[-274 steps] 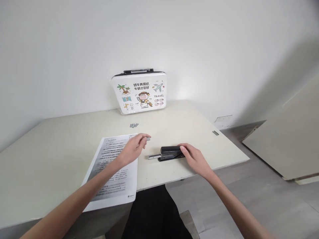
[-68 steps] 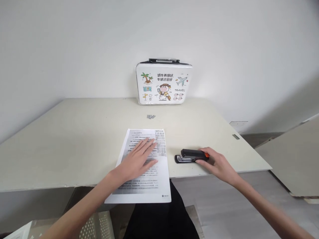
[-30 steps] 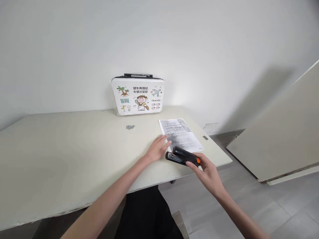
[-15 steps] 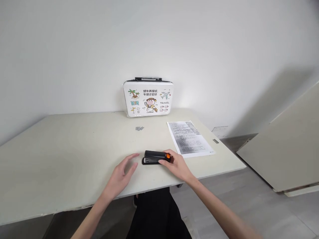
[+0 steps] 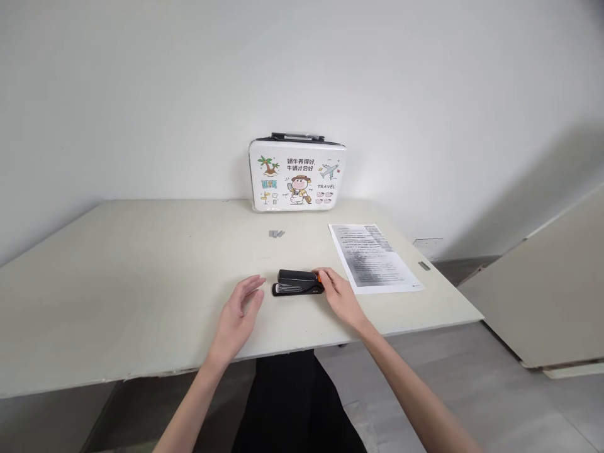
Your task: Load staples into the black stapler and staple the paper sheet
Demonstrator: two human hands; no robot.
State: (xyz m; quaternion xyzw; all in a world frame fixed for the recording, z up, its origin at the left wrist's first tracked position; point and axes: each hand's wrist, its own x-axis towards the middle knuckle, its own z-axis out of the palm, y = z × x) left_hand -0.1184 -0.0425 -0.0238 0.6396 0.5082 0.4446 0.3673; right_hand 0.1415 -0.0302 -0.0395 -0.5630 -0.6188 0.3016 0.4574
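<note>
A black stapler (image 5: 298, 283) with an orange part at its back end lies near the front of the table, its jaw pointing left. My right hand (image 5: 340, 294) grips the back end, covering most of the orange. Just left of the stapler's mouth is my left hand (image 5: 243, 308), fingers curved with the thumb apart, touching nothing. Farther back on the table lies a small group of grey staple strips (image 5: 276, 233). Right of the stapler rests a printed sheet of paper (image 5: 375, 258).
A white case (image 5: 297, 176) with cartoon prints and a black handle stands against the wall at the table's back. One more staple strip (image 5: 424, 266) lies by the right edge of the table (image 5: 117, 283). A pale panel (image 5: 542, 296) stands beyond it on the right.
My right hand has shifted back along the stapler, now covering more of the orange part. My left hand's fingers have drawn closer together. The whole view has shifted slightly.
</note>
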